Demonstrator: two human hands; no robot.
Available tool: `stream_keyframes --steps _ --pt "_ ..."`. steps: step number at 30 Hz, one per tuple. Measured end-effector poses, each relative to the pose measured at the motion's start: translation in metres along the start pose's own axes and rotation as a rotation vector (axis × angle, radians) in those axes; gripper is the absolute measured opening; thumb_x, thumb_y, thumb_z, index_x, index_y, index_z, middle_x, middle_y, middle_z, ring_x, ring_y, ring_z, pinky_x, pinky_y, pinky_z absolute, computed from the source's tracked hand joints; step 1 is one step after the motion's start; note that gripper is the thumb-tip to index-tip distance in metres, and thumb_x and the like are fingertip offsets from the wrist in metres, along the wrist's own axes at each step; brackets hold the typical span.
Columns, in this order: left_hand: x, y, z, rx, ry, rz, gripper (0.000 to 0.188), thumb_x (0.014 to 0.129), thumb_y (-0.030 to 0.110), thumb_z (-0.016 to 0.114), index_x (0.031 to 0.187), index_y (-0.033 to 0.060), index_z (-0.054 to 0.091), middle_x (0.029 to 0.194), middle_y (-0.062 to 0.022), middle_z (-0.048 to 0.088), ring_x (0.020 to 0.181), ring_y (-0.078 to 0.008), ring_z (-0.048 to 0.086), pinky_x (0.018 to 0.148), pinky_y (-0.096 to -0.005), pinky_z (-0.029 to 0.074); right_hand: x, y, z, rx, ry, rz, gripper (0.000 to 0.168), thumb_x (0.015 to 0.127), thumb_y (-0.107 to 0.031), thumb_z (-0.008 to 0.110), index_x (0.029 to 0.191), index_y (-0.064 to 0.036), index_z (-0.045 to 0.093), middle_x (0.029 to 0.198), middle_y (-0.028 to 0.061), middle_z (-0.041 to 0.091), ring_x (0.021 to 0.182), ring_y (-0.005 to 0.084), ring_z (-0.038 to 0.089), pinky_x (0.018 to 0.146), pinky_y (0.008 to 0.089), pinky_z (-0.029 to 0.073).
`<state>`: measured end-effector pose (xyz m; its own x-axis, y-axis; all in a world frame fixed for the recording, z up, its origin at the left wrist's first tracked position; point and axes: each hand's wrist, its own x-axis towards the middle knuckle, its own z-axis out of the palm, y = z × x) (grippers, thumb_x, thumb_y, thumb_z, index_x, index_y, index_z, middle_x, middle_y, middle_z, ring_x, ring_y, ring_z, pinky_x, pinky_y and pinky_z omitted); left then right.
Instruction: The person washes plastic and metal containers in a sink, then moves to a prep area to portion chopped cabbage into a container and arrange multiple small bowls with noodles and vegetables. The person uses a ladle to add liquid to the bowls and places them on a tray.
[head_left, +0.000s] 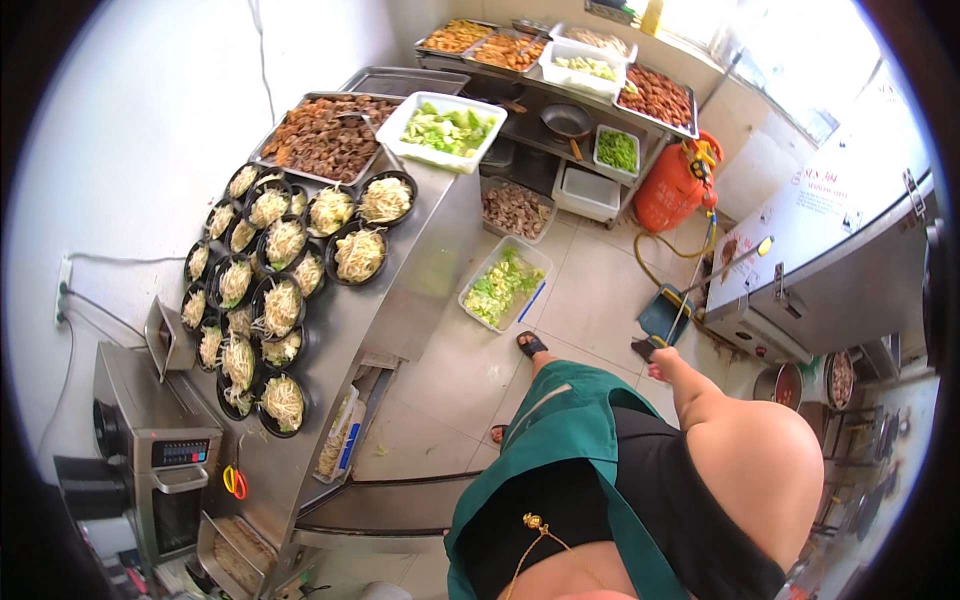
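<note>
My right hand (660, 364) is stretched out at the right with its fingers curled around the yellow-and-grey end of a long thin handle (677, 321). Beyond it, a dark teal dustpan (664, 313) lies on the tiled floor; a dark piece near my fingers is too small to identify. My left hand is out of view. On the steel counter (341, 330) at the left stand several black bowls (280, 403) of bean sprouts and greens. Behind them are a metal tray of cooked meat (322, 139) and a white tub of chopped greens (448, 133).
A clear tub of leafy greens (506, 283) sits on the floor ahead, near my sandalled foot. A red gas cylinder (670, 187) with a hose stands beside the back shelf (559, 139), left of a steel cabinet (832, 255). Scissors (235, 481) lie on the counter's near end.
</note>
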<state>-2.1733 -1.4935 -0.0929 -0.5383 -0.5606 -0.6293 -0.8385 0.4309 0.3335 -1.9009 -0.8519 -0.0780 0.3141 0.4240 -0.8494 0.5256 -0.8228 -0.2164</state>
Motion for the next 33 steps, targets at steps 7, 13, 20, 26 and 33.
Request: stream_keyframes --steps 7,13,20,26,33 --pt "0.004 0.041 0.034 -0.034 -0.218 -0.073 0.059 0.085 0.040 0.042 0.116 -0.0096 0.049 0.109 -0.0247 0.058 0.097 -0.0379 0.059 0.078 -0.0478 0.048 0.064 -0.023 -0.084 0.110 -0.244 0.449 0.026 0.090 -0.021 0.047 0.100 0.002 0.053 0.086 0.0165 0.063 0.056 0.0248 0.060 0.045 0.0329 0.046" --pt "-0.022 0.097 0.099 -0.026 -0.138 -0.154 0.049 0.084 0.029 0.045 0.117 -0.0072 0.050 0.113 -0.0229 0.058 0.100 -0.0364 0.059 0.080 -0.0470 0.048 0.083 -0.249 -0.035 0.379 -0.315 -0.081 0.028 0.092 -0.025 0.048 0.109 -0.004 0.051 0.096 0.0116 0.064 0.076 0.0228 0.064 0.064 0.0316 0.052" --pt "-0.023 0.148 0.135 0.103 0.087 -0.241 0.040 0.084 0.017 0.048 0.118 -0.0044 0.051 0.118 -0.0208 0.058 0.103 -0.0347 0.059 0.084 -0.0459 0.048 0.071 -0.441 -0.029 0.263 -0.490 -0.332 0.029 0.093 -0.015 0.046 0.122 -0.010 0.047 0.105 0.0119 0.064 0.083 0.0234 0.066 0.070 0.0331 0.052" --pt "-0.036 0.179 0.157 -0.062 0.349 0.075 0.064 0.082 0.027 0.057 0.136 -0.0011 0.035 0.119 -0.0249 0.056 0.112 -0.0374 0.052 0.095 -0.0414 0.042 0.103 -0.470 -0.031 -0.114 -0.347 -0.214 0.028 0.092 -0.019 0.050 0.119 -0.013 0.050 0.096 0.0099 0.065 0.076 0.0225 0.065 0.060 0.0321 0.052" --pt "-0.078 0.291 0.202 0.393 0.368 0.105 0.084 0.082 0.049 0.059 0.146 0.0140 0.018 0.130 -0.0333 0.041 0.114 -0.0443 0.047 0.091 -0.0469 0.043 0.085 -0.464 0.020 -0.358 -0.400 -0.256 0.030 0.090 -0.024 0.053 0.116 -0.010 0.053 0.101 0.0117 0.064 0.078 0.0237 0.065 0.063 0.0319 0.052"
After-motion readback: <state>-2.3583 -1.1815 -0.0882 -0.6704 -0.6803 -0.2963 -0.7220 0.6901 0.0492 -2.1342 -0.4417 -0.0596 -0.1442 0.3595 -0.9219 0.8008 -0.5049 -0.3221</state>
